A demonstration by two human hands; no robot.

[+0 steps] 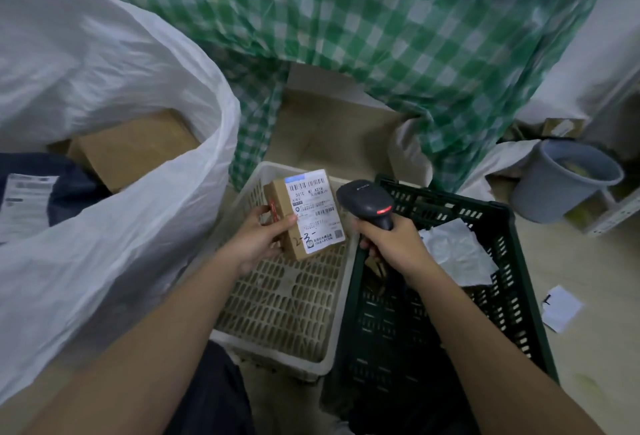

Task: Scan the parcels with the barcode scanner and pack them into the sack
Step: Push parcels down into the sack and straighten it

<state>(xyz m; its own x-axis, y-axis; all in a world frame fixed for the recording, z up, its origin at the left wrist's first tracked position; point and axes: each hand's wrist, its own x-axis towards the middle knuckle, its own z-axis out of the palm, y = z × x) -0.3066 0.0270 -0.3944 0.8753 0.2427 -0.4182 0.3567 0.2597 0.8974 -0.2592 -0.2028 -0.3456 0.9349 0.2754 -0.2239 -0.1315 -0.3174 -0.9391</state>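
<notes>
Head view: scanning step in hand. Left hand [254, 239] grips a small brown cardboard parcel [304, 213] above the far edge of the white slotted plastic crate [287, 299], label up. Right hand [389, 244] is wrapped around the black handheld barcode scanner [367, 201], red light on. Label reads "501E", handwritten "2-3-"; other print is too small to read. Next, likely: into the white woven sack [114, 144], left.

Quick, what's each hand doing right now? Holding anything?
Left hand: grips a small cardboard parcel, label facing up.
Right hand: curled round the handle of the barcode scanner.
</notes>
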